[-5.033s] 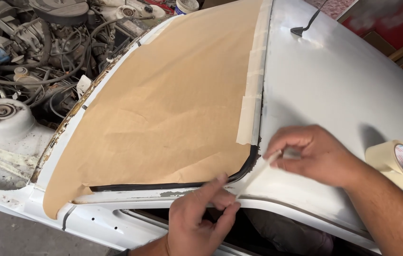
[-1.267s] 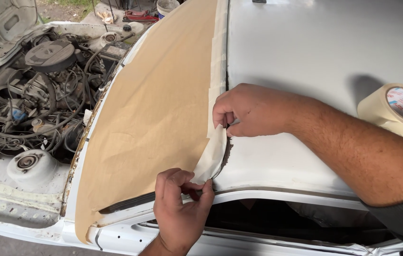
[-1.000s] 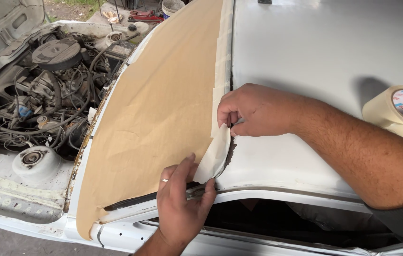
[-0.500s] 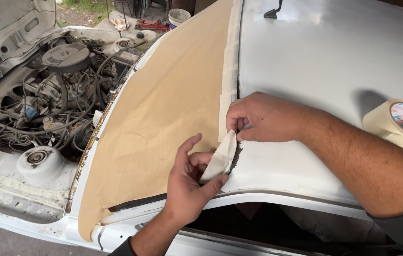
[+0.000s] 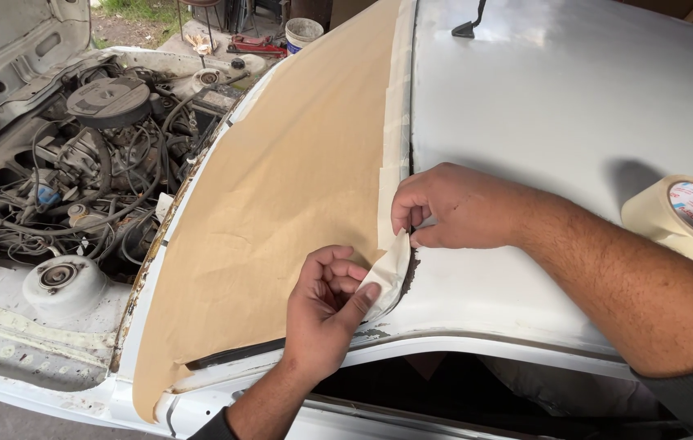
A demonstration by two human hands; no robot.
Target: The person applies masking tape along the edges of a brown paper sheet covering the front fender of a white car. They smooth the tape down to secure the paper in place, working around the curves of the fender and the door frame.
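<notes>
At the windscreen's corner, left hand [image 5: 326,314] and right hand [image 5: 452,208] pinch a cream masking-tape strip [image 5: 389,269], its long axis running up the brown paper's [image 5: 297,179] edge beside the grey car roof [image 5: 558,98].

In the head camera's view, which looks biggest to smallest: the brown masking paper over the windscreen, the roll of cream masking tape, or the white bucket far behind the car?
1. Brown masking paper, by far.
2. Roll of cream masking tape.
3. White bucket, though it stands much farther off, so its true size is unsure.
</notes>
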